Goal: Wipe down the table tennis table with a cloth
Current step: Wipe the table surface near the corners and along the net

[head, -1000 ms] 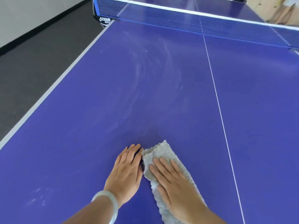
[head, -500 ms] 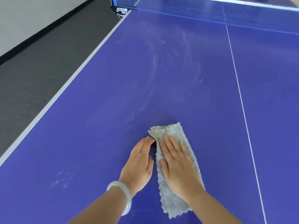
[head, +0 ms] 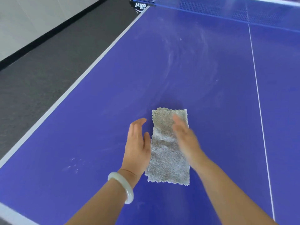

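Left hand [head: 138, 143] and right hand [head: 185, 138] hover open by the cloth [head: 167, 156], so upper-centre dust streaks [head: 178, 54] might get skipped.

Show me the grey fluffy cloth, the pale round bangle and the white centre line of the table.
Grey fluffy cloth [head: 168, 161], head view, its lower half.
Pale round bangle [head: 129, 194], head view, its outer rim.
White centre line [head: 258, 98], head view, middle stretch.

Black net clamp [head: 140, 6]: white logo, reads 红双喜; smaller line beneath illegible.
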Available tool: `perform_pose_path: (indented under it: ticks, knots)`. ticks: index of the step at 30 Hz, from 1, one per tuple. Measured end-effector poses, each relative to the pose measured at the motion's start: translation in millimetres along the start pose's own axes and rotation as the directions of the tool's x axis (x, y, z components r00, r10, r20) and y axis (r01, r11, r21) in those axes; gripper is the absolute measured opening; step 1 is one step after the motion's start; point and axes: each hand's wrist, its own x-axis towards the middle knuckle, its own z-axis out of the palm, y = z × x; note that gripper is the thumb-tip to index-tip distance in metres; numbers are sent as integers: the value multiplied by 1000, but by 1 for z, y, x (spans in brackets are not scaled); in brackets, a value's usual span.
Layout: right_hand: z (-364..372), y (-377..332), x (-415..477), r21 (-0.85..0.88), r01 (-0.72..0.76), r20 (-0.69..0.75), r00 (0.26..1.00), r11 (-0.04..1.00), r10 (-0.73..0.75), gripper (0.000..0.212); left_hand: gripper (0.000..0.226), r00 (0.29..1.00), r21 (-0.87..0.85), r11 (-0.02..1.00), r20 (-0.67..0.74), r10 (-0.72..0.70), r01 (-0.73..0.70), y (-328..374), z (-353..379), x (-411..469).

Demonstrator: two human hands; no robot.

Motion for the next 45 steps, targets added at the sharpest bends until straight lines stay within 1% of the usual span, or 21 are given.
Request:
perform_pose_path:
  ticks: [1, 2, 4, 6, 9, 14, 16, 19, 21, 23, 24, 26, 27, 29, 32, 34, 36, 38, 40, 42, 45]
  knots:
    - [-18, 8, -1, 106, -43, -129, 990, 993, 56, 46, 38, 997, 83, 995, 48, 55, -59, 5, 8, 5]
    - [-34, 16, -2, 71, -70, -258, 962, 995, 86, 47, 42, 987, 172, 978, 129, 98, -120, 9, 19, 8]
    - [-51, 36, -7, -227, -155, -385, 921, 961, 57, 52, 52, 938, 353, 898, 311, 153, -263, 14, 47, 11]
    - [-49, 54, -8, -478, -202, -376, 926, 855, 8, 54, 58, 886, 525, 760, 441, 141, -382, 15, 71, 14]
    - [-43, 71, -5, -564, -211, -357, 934, 798, -5, 56, 59, 869, 641, 647, 491, 68, -412, 10, 85, 16]
    - [-40, 72, -2, -685, -184, -287, 958, 705, -29, 68, 60, 890, 651, 651, 449, 82, -389, 7, 80, -45]
    - [-39, 71, -4, -744, -147, -228, 973, 651, -40, 72, 60, 865, 607, 670, 491, 108, -428, 10, 81, -70]
    - [-39, 71, -4, -771, -139, -216, 975, 621, -50, 73, 59, 823, 587, 618, 536, 188, -523, -7, 52, -58]
    - [-38, 72, -4, -787, -154, -225, 973, 597, -46, 72, 59, 904, 702, 594, 413, 109, -392, -36, 7, -32]
    - [-36, 72, -4, -794, -168, -240, 969, 584, -48, 71, 64, 984, 808, 585, 148, -98, -64, -67, -47, -15]
    - [-36, 71, -4, -793, -175, -247, 968, 584, -46, 70, 66, 980, 810, 582, 49, -195, 76, -74, -65, -13]
    - [-35, 70, -3, -790, -184, -254, 966, 585, -38, 69, 67, 967, 776, 608, -7, -256, 167, -66, -59, -24]
    - [-35, 69, -2, -791, -185, -252, 967, 583, -35, 69, 66, 973, 762, 633, 16, -231, 138, -54, -41, -37]
    - [-35, 68, -2, -791, -183, -246, 969, 583, -30, 69, 64, 981, 737, 676, 144, -129, -20, -21, 7, -74]
    - [-38, 67, -4, -774, -179, -239, 971, 607, -20, 68, 63, 925, 630, 721, 379, 41, -290, 16, 61, -127]
    - [-38, 69, -5, -772, -162, -235, 971, 615, -39, 68, 62, 875, 589, 702, 473, 102, -400, 16, 60, -138]
    - [-39, 70, -4, -768, -156, -236, 971, 621, -48, 67, 60, 859, 581, 679, 489, 149, -448, -6, 29, -133]
    - [-39, 71, -4, -765, -161, -246, 968, 623, -52, 67, 60, 924, 673, 666, 377, 66, -323, -39, -22, -123]
    - [-39, 69, -5, -762, -166, -250, 967, 626, -47, 67, 62, 987, 767, 639, 142, -80, -59, -74, -78, -109]
    - [-38, 67, -4, -763, -169, -248, 968, 624, -42, 66, 66, 972, 778, 606, -22, -233, 163, -91, -113, -100]
    - [-36, 61, -8, -744, -201, -260, 966, 637, 1, 64, 67, 958, 774, 588, -84, -275, 236, -96, -114, -95]
